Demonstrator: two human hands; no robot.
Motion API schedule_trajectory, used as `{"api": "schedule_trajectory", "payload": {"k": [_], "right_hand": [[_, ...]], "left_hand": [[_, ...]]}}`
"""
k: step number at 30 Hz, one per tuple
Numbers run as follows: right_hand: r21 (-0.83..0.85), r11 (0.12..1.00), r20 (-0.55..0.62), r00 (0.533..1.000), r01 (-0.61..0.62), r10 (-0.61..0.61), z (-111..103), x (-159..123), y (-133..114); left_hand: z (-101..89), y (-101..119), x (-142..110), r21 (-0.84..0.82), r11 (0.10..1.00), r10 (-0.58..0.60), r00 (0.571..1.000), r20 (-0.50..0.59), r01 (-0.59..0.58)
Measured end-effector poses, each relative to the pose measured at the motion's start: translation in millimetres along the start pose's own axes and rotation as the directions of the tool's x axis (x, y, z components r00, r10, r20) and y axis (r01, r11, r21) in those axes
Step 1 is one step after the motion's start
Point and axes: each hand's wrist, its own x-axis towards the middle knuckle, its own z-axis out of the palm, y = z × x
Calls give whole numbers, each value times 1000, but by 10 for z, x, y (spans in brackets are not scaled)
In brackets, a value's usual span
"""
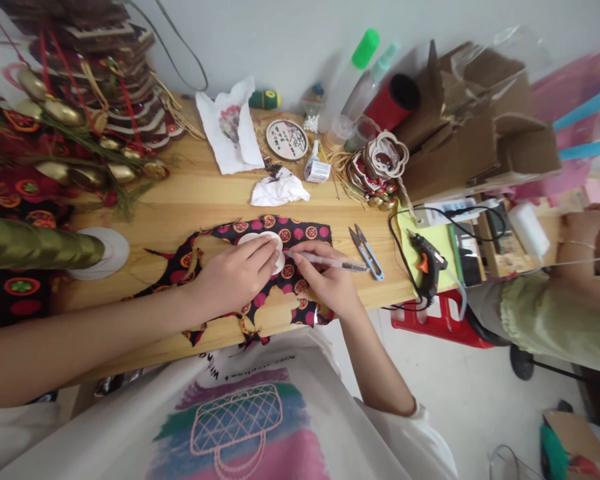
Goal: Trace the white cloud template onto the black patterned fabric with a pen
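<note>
My left hand (240, 275) lies over a white flower-shaped piece (276, 244), its fingers together and holding it down. Under the piece spreads a dark cloth (320, 233) printed with pink dots and orange rounds, with ragged edges and cut-out gaps. A clear pen (330, 259) is gripped in my right hand (327, 283), its tip at the right edge of the white piece. Just right of the cloth, blue-handled thread snips (369, 255) lie on the wooden table (170, 193).
A glue gun (427, 263) with a black cable lies at the table's right end, near cardboard boxes (460, 150). Crumpled white tissue (280, 188), a round plaque (287, 139) and bottles stand behind. A green satin roll (40, 243) is at left; another person's arm (580, 247) is at right.
</note>
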Motion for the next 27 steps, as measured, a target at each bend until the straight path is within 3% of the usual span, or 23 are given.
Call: {"api": "schedule_trajectory", "payload": {"k": [6,11,20,27], "right_hand": [[-10,1000,19,1000,-5,5,10,29,1],[13,1000,35,999,-20,20,-6,45,-6],[68,997,42,999,-31,28,-1,56,-7],[74,997,47,998,-38,35,-10,51,-9]], "left_hand": [[6,3,-19,-33,999,-25,999,49,26],[4,15,-25,-35,999,-36,999,4,37],[-12,22,-5,6,1000,-22,999,39,22],[-5,20,-27,31,1000,2,1000,0,-2]]}}
